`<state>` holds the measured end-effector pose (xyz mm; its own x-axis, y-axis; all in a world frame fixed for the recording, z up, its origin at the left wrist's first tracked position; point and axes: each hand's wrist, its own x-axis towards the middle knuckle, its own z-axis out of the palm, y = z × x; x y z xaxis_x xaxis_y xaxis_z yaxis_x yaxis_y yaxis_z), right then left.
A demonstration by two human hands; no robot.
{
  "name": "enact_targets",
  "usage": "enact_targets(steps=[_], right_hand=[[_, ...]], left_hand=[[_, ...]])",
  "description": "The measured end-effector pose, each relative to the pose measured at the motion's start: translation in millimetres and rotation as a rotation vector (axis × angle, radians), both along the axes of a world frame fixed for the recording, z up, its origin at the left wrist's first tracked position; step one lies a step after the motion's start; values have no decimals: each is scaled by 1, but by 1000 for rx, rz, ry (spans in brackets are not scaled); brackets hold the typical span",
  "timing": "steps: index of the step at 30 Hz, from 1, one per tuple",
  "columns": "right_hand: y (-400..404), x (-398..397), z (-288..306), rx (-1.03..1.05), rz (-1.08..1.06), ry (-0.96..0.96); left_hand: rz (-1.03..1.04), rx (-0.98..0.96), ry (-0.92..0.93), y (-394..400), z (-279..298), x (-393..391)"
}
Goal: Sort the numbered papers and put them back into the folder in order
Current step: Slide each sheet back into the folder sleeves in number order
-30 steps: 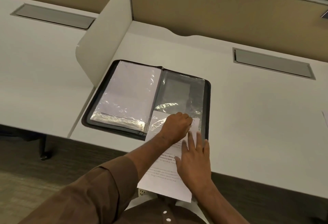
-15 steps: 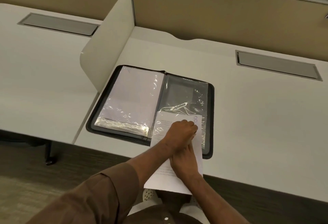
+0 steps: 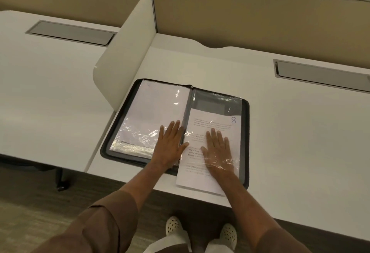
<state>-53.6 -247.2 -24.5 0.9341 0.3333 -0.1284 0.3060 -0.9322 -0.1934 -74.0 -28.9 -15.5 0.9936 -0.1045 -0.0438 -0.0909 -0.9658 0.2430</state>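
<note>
A black zip folder (image 3: 245,132) lies open at the desk's front edge, with clear plastic sleeves on both sides. The left sleeve (image 3: 152,110) holds white sheets. A printed paper marked 8 (image 3: 214,124) sits partway inside the right sleeve, and its lower end sticks out past the folder's front edge. My left hand (image 3: 170,144) lies flat on the left sleeve near the spine. My right hand (image 3: 217,150) lies flat with spread fingers on that paper, under the shiny plastic of the sleeve.
A white curved divider panel (image 3: 124,60) stands just left of the folder. Two grey cable hatches (image 3: 320,73) (image 3: 70,32) are set into the desks. Tan partition walls close off the back. The desk's front edge runs just below the folder.
The paper has slid further up into the right sleeve, and its number 8 now shows. Both hands have flattened out; my left hand has moved from the paper onto the left sleeve.
</note>
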Motion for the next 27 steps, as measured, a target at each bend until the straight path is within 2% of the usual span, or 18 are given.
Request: enact_targets(steps=[4,8,13,20,25,27], right_hand=[[5,-46,10,97,19,-110],[15,-89,12,82,32,-83],[16,-54,-1,60,47,-107],[16,11,-6,28,59,-38],[15,17,0,59,63,-68],[10,-3,9,149,73,-49]], left_hand=[[-15,40,-24,4,-8,-2],[-4,32,-39,3,-11,-1],[-11,38,-29,5,-10,-1],[-12,25,-25,4,-4,-3],[-10,17,-31,5,-5,-2],[-8,19,-27,5,-6,-2]])
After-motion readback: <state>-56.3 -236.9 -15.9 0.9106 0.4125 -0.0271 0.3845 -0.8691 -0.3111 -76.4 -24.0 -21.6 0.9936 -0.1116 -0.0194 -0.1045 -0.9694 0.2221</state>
